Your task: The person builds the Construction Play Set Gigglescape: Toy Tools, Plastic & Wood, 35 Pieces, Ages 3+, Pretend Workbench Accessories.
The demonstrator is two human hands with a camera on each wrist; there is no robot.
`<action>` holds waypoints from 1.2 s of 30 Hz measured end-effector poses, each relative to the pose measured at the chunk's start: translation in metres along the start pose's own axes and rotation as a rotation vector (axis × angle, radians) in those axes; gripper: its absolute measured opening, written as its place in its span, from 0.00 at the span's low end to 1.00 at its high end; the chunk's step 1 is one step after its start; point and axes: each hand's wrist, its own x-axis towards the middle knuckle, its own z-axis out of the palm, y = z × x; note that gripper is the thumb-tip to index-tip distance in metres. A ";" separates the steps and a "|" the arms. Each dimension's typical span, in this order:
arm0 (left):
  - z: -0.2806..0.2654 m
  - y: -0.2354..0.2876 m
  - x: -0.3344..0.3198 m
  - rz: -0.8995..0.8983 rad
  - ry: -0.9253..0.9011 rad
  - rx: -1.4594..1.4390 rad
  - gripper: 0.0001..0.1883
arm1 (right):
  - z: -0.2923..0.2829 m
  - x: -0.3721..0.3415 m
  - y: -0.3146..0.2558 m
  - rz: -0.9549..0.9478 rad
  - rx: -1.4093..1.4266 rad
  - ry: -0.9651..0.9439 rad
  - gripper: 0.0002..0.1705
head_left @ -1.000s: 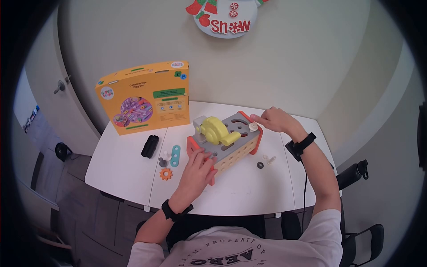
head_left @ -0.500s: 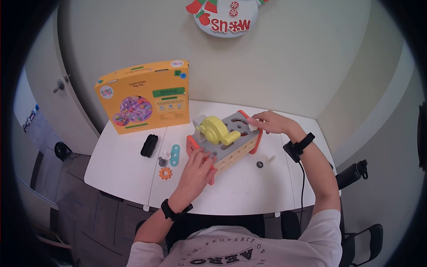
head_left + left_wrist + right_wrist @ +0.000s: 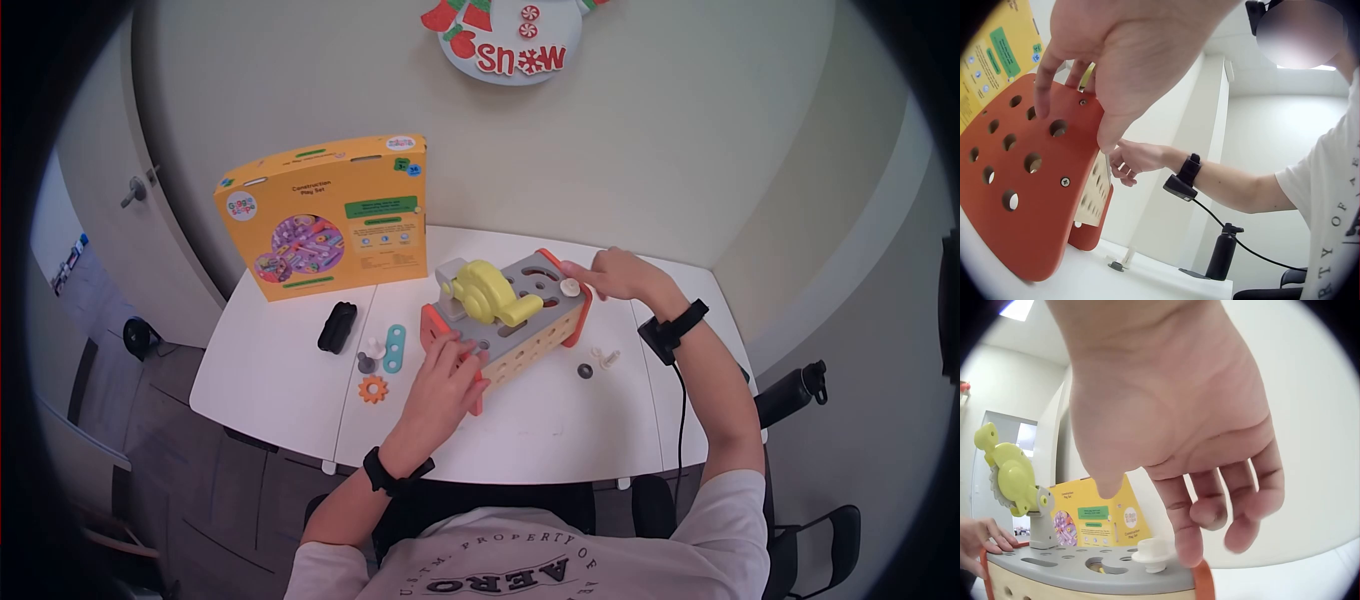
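Observation:
A toy workbench with a grey top (image 3: pixel 540 285), pale wooden sides and orange end panels (image 3: pixel 1029 181) stands on the white table. A yellow-green toy saw (image 3: pixel 483 292) is mounted on its top. My left hand (image 3: pixel 437 390) grips the bench's near left end, fingers and thumb about the orange panel's upper edge. At the far right end, a white knob-like piece (image 3: pixel 1152 553) sits upright on the grey top. My right hand (image 3: pixel 625 274) hovers beside it, fingers loosely bent and holding nothing. Its index fingertip is close to the piece; whether they touch, I cannot tell.
A yellow box (image 3: pixel 325 220) stands at the back left. Left of the bench lie a black object (image 3: pixel 337 327), a teal strip (image 3: pixel 395 349), an orange gear (image 3: pixel 373 389) and small pegs. Right of it are a dark ring (image 3: pixel 585 371) and pale small parts (image 3: pixel 606 358).
My right hand moved left over the white piece, covering part of it, then drew back right, leaving the piece's top in view. My left hand has stayed in place.

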 end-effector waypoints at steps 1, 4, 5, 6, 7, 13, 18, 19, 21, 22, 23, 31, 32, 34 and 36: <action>0.000 -0.001 0.000 0.001 0.000 0.002 0.19 | -0.004 -0.003 -0.001 0.021 -0.022 0.012 0.53; 0.001 0.000 0.001 0.000 -0.001 0.002 0.19 | -0.008 -0.013 -0.001 -0.020 -0.005 0.071 0.49; 0.001 0.000 0.001 -0.001 -0.002 0.002 0.19 | -0.004 -0.017 0.003 -0.105 0.056 0.106 0.47; 0.001 0.000 0.001 0.004 0.002 -0.009 0.19 | 0.001 -0.020 0.006 -0.192 0.119 0.139 0.45; 0.000 0.000 0.001 0.006 0.007 -0.017 0.19 | 0.004 -0.026 0.004 -0.204 0.140 0.171 0.40; 0.004 -0.007 -0.003 0.047 0.033 0.002 0.21 | 0.042 -0.072 -0.018 -0.398 0.357 0.249 0.15; 0.002 -0.004 -0.004 0.060 0.041 0.007 0.22 | 0.105 -0.112 -0.052 -0.506 0.481 0.044 0.13; -0.005 -0.001 -0.003 0.009 0.014 -0.071 0.22 | 0.115 -0.115 -0.057 -0.528 0.494 -0.010 0.15; -0.026 0.002 0.002 -0.087 -0.038 -0.231 0.22 | 0.135 -0.115 -0.060 -0.567 0.515 -0.112 0.17; -0.034 -0.003 0.004 -0.092 -0.003 -0.171 0.22 | 0.146 -0.112 -0.057 -0.581 0.494 -0.133 0.18; -0.045 -0.011 0.005 -0.096 0.030 -0.111 0.21 | 0.157 -0.107 -0.054 -0.596 0.474 -0.153 0.20; -0.068 -0.106 -0.021 -0.513 -0.017 0.177 0.17 | 0.169 -0.101 -0.041 -0.580 0.477 -0.210 0.24; -0.063 -0.114 -0.023 -0.528 -0.027 0.170 0.18 | 0.169 -0.101 -0.039 -0.585 0.478 -0.201 0.24; -0.052 -0.125 -0.027 -0.561 -0.048 0.153 0.18 | 0.169 -0.100 -0.037 -0.593 0.481 -0.184 0.25; -0.040 -0.133 -0.030 -0.557 -0.074 0.188 0.19 | 0.167 -0.101 -0.037 -0.582 0.481 -0.178 0.25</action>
